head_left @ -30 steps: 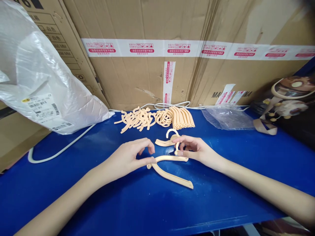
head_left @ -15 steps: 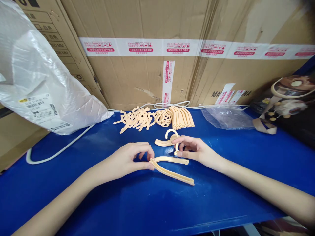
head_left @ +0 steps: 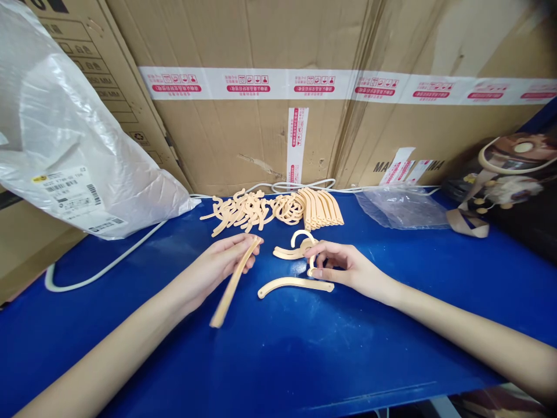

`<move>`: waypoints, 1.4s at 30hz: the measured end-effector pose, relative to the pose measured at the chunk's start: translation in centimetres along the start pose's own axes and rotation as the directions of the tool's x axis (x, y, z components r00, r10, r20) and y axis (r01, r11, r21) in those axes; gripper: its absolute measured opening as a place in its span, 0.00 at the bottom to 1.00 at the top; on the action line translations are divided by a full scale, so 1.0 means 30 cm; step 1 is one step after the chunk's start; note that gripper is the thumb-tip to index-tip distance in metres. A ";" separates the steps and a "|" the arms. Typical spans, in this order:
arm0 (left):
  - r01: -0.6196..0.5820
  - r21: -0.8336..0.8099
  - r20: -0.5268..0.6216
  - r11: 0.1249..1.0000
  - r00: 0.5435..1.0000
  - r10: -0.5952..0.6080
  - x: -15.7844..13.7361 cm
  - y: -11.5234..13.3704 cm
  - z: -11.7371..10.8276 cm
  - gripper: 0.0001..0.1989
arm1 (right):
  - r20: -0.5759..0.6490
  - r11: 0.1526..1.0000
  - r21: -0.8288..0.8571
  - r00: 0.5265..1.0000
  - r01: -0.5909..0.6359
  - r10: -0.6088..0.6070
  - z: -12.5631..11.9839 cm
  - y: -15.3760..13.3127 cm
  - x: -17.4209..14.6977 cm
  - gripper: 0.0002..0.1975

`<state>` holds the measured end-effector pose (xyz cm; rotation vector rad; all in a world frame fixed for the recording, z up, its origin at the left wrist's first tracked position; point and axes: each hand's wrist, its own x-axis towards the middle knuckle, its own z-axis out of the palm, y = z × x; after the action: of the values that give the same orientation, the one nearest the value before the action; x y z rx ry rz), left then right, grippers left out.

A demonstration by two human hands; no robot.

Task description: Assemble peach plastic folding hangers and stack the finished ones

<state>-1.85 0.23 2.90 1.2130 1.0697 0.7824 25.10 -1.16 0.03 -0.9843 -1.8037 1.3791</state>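
Note:
Held between the thumb and fingers of my left hand (head_left: 228,255) is a long, curved, cream plastic hanger arm (head_left: 232,287), its far end pointing down towards me. My right hand (head_left: 335,261) pinches a small cream hanger hook (head_left: 312,262) upright above the blue surface. Below the hook, a second hanger arm (head_left: 296,283) lies flat on the surface with a hole at each end. Just behind my right fingers lies a folded hanger (head_left: 289,253) with a round hook, partly hidden by them.
At the back lie a heap of small cream pieces (head_left: 243,210), several hooks (head_left: 289,208) and a row of hanger arms (head_left: 322,208). A clear plastic bag (head_left: 400,207) lies right of them. A white parcel bag (head_left: 96,145) leans at left; cardboard boxes (head_left: 243,139) stand behind.
My left hand has lifted one hanger arm off the surface, moved it left and turned it over. The other arm stays lying there. My right hand keeps its place with the hook.

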 end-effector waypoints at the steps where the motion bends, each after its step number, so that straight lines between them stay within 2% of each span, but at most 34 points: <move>1: 0.018 0.029 -0.005 0.999 1.000 -0.018 0.004 -0.005 0.002 0.14 | -0.002 1.000 0.001 1.000 -0.004 0.004 0.000 -0.001 0.000 0.12; 6: 0.047 0.173 -0.022 0.984 0.999 -0.044 0.018 -0.027 0.025 0.20 | -0.005 1.000 -0.001 1.000 -0.016 0.016 0.001 -0.001 0.000 0.12; 11: -0.015 0.227 -0.045 0.974 0.999 0.026 0.022 -0.053 0.042 0.20 | -0.007 1.000 -0.005 1.000 -0.014 0.014 0.001 0.003 0.000 0.12; 15: -0.066 0.279 -0.036 0.958 0.996 0.080 0.012 -0.061 0.044 0.16 | -0.007 1.000 0.002 1.000 -0.011 0.011 0.001 0.003 0.001 0.11; 19: -0.173 0.440 0.041 0.881 0.984 0.172 0.000 -0.048 0.045 0.11 | -0.018 1.000 -0.003 1.000 0.002 -0.002 0.008 -0.003 0.000 0.11; 24: -0.247 0.580 0.119 0.776 0.968 0.220 -0.014 -0.029 0.052 0.09 | -0.022 0.997 -0.062 0.999 0.047 -0.048 0.023 -0.024 -0.001 0.11; 29: -0.295 0.669 0.158 0.682 0.953 0.257 -0.040 -0.020 0.066 0.10 | -0.008 0.986 -0.145 0.996 0.087 -0.089 0.025 -0.046 0.010 0.11; 34: -0.236 0.758 0.118 0.608 0.967 0.228 -0.053 -0.018 0.078 0.12 | -0.047 0.989 -0.112 0.994 0.094 -0.100 0.034 -0.041 0.024 0.11; 38: -0.224 0.828 0.118 0.514 0.966 0.231 -0.046 -0.021 0.077 0.13 | -0.084 0.995 -0.041 0.992 0.094 -0.097 0.043 -0.031 0.022 0.09; 42: -0.269 0.805 0.097 0.529 0.939 0.330 -0.039 -0.034 0.070 0.14 | -0.094 0.993 -0.026 0.989 0.112 -0.114 0.043 -0.021 0.020 0.05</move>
<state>-0.35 -1.77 2.17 2.2352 1.3531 0.5801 23.58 -1.37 0.39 -0.9282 -1.7778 1.2260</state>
